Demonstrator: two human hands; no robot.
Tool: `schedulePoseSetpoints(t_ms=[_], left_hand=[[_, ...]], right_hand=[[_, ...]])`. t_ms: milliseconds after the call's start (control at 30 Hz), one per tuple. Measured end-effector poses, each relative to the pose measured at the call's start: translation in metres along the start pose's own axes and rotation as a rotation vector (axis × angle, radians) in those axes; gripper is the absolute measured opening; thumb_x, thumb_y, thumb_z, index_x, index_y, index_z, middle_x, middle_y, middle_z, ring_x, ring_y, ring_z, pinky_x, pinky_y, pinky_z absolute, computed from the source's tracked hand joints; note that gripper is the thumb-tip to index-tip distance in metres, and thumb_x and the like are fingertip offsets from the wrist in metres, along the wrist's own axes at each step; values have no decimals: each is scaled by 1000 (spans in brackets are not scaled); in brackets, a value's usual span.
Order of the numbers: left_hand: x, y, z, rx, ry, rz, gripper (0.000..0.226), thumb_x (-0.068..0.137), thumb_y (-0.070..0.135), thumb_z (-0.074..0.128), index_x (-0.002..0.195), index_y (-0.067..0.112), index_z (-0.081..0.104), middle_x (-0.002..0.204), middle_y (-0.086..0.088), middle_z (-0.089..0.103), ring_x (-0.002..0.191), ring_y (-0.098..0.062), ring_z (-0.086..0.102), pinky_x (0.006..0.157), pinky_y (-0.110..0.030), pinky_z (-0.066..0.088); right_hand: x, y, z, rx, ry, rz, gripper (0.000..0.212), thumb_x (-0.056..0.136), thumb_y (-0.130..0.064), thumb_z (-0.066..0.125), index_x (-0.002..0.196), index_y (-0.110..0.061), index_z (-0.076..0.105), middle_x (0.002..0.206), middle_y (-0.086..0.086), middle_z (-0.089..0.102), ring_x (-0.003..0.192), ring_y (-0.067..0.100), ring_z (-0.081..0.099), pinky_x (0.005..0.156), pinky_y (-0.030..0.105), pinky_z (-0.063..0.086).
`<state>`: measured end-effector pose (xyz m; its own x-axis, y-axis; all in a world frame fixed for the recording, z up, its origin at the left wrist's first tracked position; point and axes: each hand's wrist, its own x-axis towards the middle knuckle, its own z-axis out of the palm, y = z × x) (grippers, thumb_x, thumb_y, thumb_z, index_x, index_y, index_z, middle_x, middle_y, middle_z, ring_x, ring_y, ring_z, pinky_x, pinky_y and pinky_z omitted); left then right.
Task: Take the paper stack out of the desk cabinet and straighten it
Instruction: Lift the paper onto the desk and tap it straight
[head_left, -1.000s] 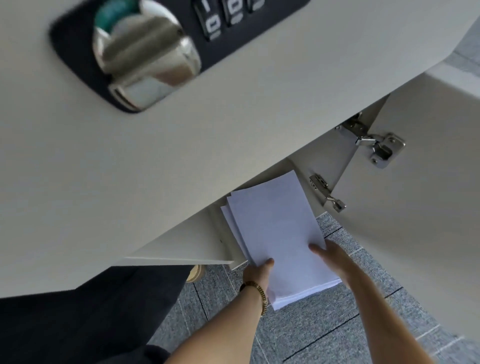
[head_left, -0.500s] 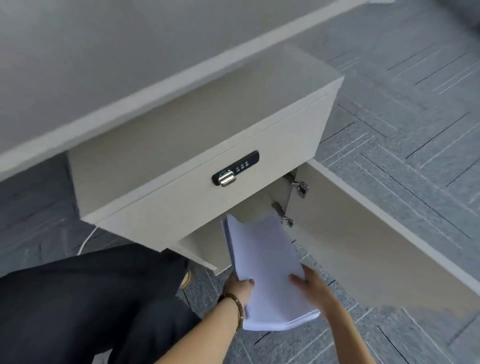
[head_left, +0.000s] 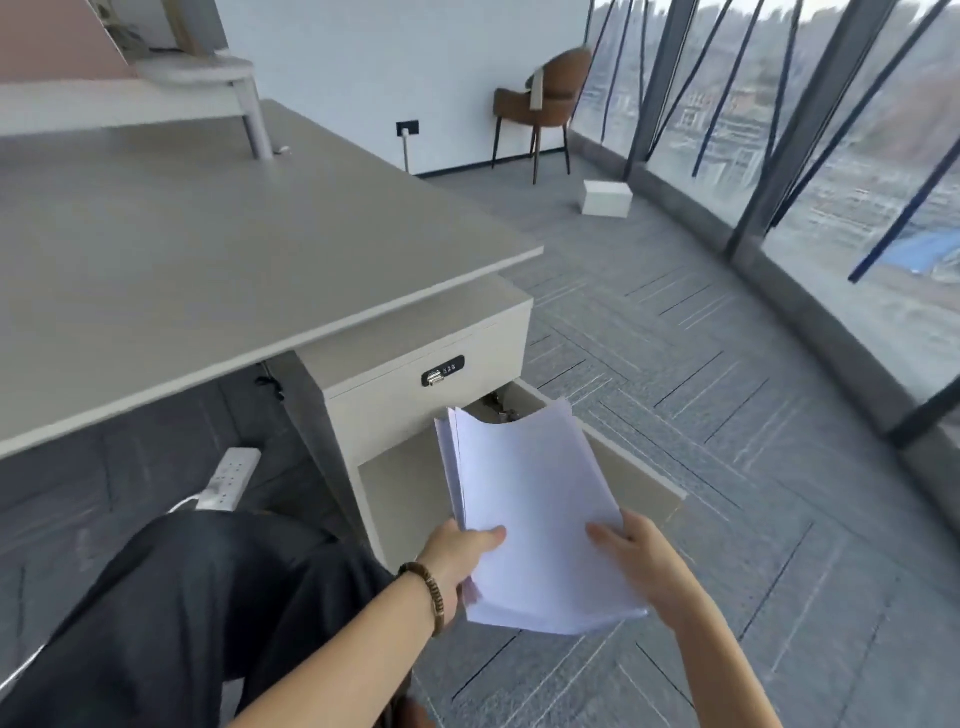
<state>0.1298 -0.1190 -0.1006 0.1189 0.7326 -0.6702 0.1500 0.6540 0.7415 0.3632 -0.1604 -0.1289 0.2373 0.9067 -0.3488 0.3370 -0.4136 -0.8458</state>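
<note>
A white paper stack is held in the air in front of the open desk cabinet, its sheets fanned unevenly along the left edge and its far end bowed. My left hand, with a beaded bracelet on the wrist, grips the stack's near left edge. My right hand holds the near right side with the thumb on top. The cabinet door stands swung open to the right. A drawer with a combination lock sits above the opening.
The grey desk top spreads to the left above the cabinet. A white power strip lies on the carpet under the desk. My dark-trousered knee is at lower left. A brown chair and a white box stand far off by the windows.
The view has pulled back and risen from close under the drawer to above the desk. The stack has come fully out of the cabinet and is lifted, both hands still on it.
</note>
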Motion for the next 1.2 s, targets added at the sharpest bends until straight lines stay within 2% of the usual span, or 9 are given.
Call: schedulePoseSetpoints(t_ms=[133,233,333,400,500,633,733,900,1200], left_hand=[[-50,27,2,-32,-112,136,66,62,44,82,116,10,64,113,-13,71,102,-42,70,82,-49,60],[-97,59,-8,-95,-178,269,30,84,29,74,108,11,71,104,-11,77,92,-32,75,79,-44,63],[-140,92,-38,-135,-191,395,17,89,20,69,106,15,72,98,-7,80,92,-29,75,84,-44,60],[-162,116,-70,-153,-159,502,16,90,16,68,105,15,72,96,-4,81,92,-27,76,87,-45,59],[-188,148,-129,-161,-86,645,15,91,13,67,104,16,73,99,-2,80,92,-23,76,83,-39,59],[-213,177,-209,-149,24,756,15,91,10,66,104,16,72,99,-2,80,85,-17,77,71,-31,60],[-227,194,-259,-117,91,791,19,92,10,65,110,13,71,96,-2,81,84,-19,77,66,-30,61],[-235,208,-332,-132,174,829,25,92,9,65,116,10,69,108,-8,78,98,-27,75,81,-37,59],[-195,214,-416,-211,259,875,26,95,6,60,119,10,67,116,-8,75,108,-29,71,99,-49,52]], right_hand=[[-60,-52,-36,40,91,-145,35,80,-37,61,98,-8,70,78,-8,65,72,10,55,68,33,41],[-90,-91,-52,106,150,-217,24,88,-30,64,93,-8,72,74,-9,67,71,11,57,69,34,41],[-101,-141,-49,170,152,-320,29,88,-37,68,98,-11,72,89,7,78,79,17,67,74,39,49],[-102,-184,-32,199,129,-395,25,91,-35,67,103,-13,73,99,4,80,88,17,75,79,40,55],[-100,-250,7,278,36,-509,17,96,-29,62,105,-18,72,97,-8,81,87,8,77,70,24,56],[-90,-321,70,351,-35,-588,29,90,-43,67,113,-25,69,105,-8,79,95,15,76,83,38,60],[-87,-365,111,390,-88,-650,23,93,-37,65,112,-24,67,100,-10,79,86,7,76,72,27,57],[-84,-417,169,415,-196,-697,27,95,-34,62,119,-23,65,107,-10,79,93,9,76,77,27,57],[-64,-466,241,474,-219,-765,22,94,-27,65,116,-29,60,116,-4,74,105,21,73,92,49,58]])
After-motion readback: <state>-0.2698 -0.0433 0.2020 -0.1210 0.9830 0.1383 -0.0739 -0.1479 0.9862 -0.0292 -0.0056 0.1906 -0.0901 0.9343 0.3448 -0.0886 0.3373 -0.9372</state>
